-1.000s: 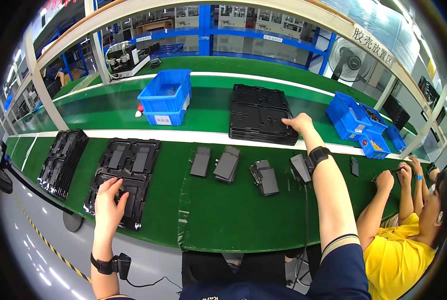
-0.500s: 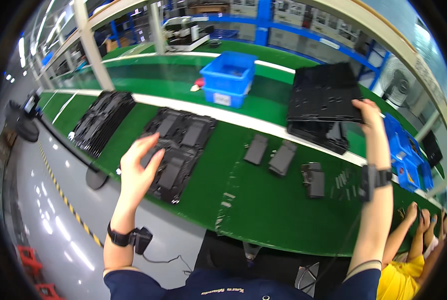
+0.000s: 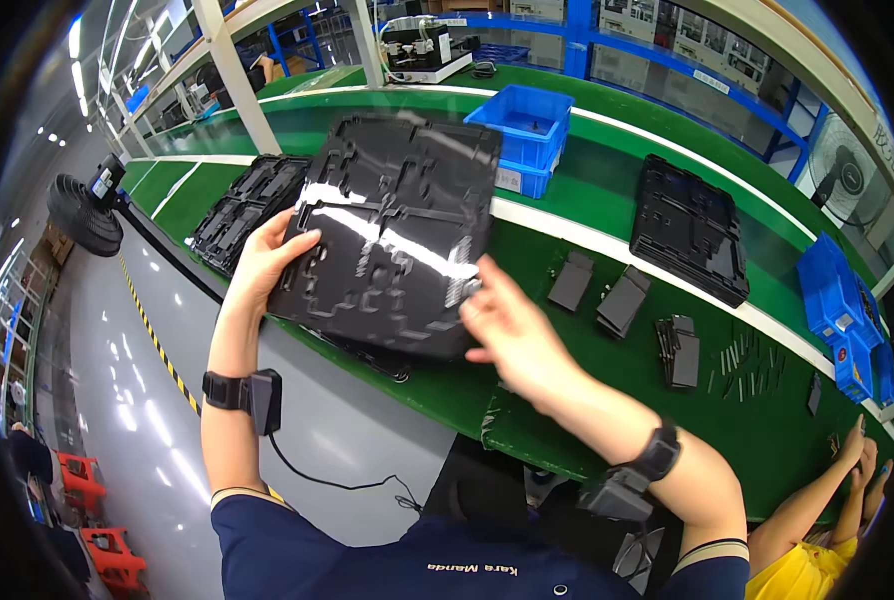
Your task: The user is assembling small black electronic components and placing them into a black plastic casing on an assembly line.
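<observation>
A black moulded plastic tray (image 3: 387,235) with shaped recesses is held up in front of me, tilted, its surface catching the light. My left hand (image 3: 259,265) grips its left edge, thumb on the face. At the lower right edge, my right hand (image 3: 512,325) holds it with its fingers slightly smeared by motion. Underneath, the raised tray hides most of a loaded black tray (image 3: 362,362) on the green bench. Left of it lies a stack of black trays (image 3: 247,210). More black trays (image 3: 689,228) sit at the right, along the white strip.
Dark grey blocks (image 3: 571,281) and several thin strips (image 3: 752,362) lie on the right of the green bench (image 3: 557,400). Blue bins (image 3: 527,125) stand behind, with other blue bins (image 3: 837,305) far right. A co-worker's hands (image 3: 857,455) are at lower right; a black fan (image 3: 85,215) stands left.
The black tray has come from the stack at the right over to the left, above the loaded tray. My left hand, open before, now grips it too. The view has shifted.
</observation>
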`<state>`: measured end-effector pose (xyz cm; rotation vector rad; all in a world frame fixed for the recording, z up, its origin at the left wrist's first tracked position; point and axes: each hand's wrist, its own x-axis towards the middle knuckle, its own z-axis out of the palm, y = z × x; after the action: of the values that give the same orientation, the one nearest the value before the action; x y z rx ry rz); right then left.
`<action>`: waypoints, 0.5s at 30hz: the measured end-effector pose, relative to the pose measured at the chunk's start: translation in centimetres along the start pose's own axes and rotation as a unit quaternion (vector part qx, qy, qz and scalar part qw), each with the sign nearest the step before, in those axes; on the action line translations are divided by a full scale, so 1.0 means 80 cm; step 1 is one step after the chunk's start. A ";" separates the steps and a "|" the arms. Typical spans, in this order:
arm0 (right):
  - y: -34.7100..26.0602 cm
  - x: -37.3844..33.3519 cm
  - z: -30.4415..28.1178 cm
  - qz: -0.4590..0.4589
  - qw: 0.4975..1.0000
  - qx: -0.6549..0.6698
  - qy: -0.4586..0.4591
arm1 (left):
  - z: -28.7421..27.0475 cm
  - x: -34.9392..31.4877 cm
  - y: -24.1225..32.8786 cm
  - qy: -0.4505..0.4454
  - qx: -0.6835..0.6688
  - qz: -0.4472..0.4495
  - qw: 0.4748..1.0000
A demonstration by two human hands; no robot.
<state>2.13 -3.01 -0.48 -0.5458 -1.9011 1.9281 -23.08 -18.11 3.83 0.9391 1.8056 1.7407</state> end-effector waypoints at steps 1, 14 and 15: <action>0.014 -0.002 0.011 0.008 0.999 0.031 -0.043 | -0.011 0.007 -0.009 0.007 0.032 0.002 0.999; 0.058 -0.002 0.041 -0.039 0.933 -0.336 -0.119 | -0.051 0.048 -0.116 0.035 0.407 0.043 0.912; 0.061 -0.005 0.043 -0.053 0.933 -0.335 -0.118 | -0.052 0.044 -0.117 0.034 0.391 0.042 0.919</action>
<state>0.71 -6.20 -5.34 -0.3861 -2.6912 1.2833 -29.97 -18.00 -4.53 1.2619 2.6033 1.0689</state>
